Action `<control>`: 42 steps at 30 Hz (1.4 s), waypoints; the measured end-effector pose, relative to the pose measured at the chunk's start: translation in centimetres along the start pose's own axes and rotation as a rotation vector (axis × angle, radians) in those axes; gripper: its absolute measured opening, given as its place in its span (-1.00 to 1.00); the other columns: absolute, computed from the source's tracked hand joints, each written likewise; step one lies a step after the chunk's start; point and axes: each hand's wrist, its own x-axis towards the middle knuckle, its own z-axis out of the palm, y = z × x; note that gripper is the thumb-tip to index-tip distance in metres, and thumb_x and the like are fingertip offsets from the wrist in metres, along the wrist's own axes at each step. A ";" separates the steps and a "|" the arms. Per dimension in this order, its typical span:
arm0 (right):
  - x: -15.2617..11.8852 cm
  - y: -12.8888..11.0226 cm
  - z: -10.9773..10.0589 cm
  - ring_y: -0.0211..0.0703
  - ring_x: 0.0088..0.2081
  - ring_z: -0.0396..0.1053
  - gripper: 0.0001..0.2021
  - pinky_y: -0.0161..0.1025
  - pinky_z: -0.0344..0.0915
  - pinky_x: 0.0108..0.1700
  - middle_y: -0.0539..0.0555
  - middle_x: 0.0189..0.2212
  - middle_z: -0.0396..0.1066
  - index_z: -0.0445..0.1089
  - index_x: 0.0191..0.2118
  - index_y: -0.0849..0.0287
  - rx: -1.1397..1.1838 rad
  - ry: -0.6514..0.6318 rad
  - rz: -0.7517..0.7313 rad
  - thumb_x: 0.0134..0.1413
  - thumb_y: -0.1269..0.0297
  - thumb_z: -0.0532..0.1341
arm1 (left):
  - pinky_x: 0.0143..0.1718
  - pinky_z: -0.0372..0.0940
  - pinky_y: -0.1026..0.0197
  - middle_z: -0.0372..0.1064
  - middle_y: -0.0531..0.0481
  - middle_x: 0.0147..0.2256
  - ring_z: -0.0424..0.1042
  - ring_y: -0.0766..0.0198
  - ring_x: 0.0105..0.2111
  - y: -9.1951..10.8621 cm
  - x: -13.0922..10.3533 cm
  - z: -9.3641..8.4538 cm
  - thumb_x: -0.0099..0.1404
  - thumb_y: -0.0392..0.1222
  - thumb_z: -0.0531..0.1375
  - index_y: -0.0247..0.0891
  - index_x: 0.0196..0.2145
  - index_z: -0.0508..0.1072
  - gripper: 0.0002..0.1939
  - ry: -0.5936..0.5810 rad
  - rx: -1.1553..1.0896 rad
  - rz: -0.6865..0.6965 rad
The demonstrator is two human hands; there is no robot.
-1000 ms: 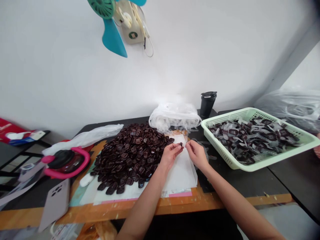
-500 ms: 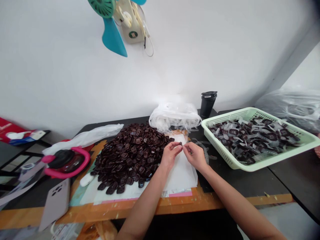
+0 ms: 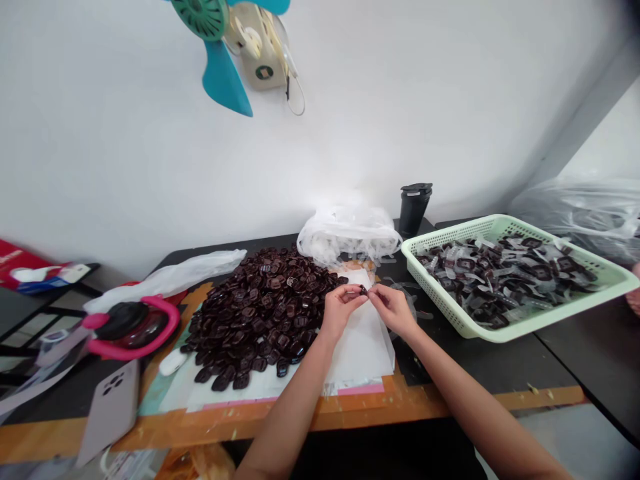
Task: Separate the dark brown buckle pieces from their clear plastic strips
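The right hand (image 3: pixel 394 310), fingertips together with any grip too small to tell, had closed in on the dark brown buckle-like piece (image 3: pixel 363 291) clamped in the left hand (image 3: pixel 339 311) above white paper (image 3: pixel 364 350), bringing 2 hands to 1 piece.

Left hand (image 3: pixel 341 312): we hold it raised, fingers pointing away from us and to the right.
Left fingers (image 3: pixel 350 291): curved over at the top, thumb beneath, in a small pinch.
Right hand (image 3: pixel 395 311): just beside the left, angled inward, knuckles up.
Right fingers (image 3: pixel 383 291): bent, the thumb and index tips near our left fingertips; their exact contact is too small to tell.
Left forearm (image 3: pixel 295 407): bare, slanting from below the fingers.
Right forearm (image 3: pixel 465 400): bare, reaching from lower right of the fingers.
Wrists: almost straight, well apart.
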 end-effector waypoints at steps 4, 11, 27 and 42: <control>-0.1 0.1 0.4 -0.26 -0.52 0.26 -0.88 -0.33 0.19 -0.45 -0.01 -0.52 0.34 0.34 -0.32 0.16 0.033 0.065 0.025 0.18 0.27 0.10 | -0.22 0.34 0.23 0.48 -0.10 -0.24 0.45 0.28 -0.33 0.1 0.1 0.1 -0.12 -0.24 0.44 -0.32 -0.37 0.52 -0.69 0.022 0.074 0.054; -0.2 0.3 0.9 -0.25 -0.50 0.37 -0.79 -0.30 0.34 -0.42 0.00 -0.44 0.36 0.25 -0.07 0.12 0.271 0.040 0.071 0.21 0.22 0.09 | -0.25 0.34 0.22 0.46 -0.09 -0.32 0.44 0.26 -0.36 0.0 -0.1 0.2 -0.09 -0.25 0.43 -0.33 -0.38 0.53 -0.72 0.008 0.116 0.092; -0.3 0.9 1.6 -0.16 -0.36 0.46 -0.80 -0.21 0.46 -0.31 0.10 -0.31 0.45 0.38 -0.18 0.15 0.296 0.048 0.088 0.16 0.17 0.16 | -0.26 0.34 0.20 0.42 -0.17 -0.20 0.44 0.14 -0.24 0.9 -0.8 0.5 0.18 -0.26 0.22 -0.27 -0.43 0.50 -0.93 0.020 0.444 0.305; 0.2 -0.6 0.1 -0.14 -0.23 0.36 -0.91 -0.31 0.38 -0.40 0.12 -0.26 0.32 0.41 -0.36 0.14 0.074 0.113 -0.053 0.10 0.28 0.19 | -0.24 0.33 0.18 0.47 -0.06 -0.32 0.45 0.25 -0.36 1.1 -0.5 0.8 0.08 -0.07 0.34 -0.27 -0.18 0.41 -0.62 -0.127 -0.290 -0.170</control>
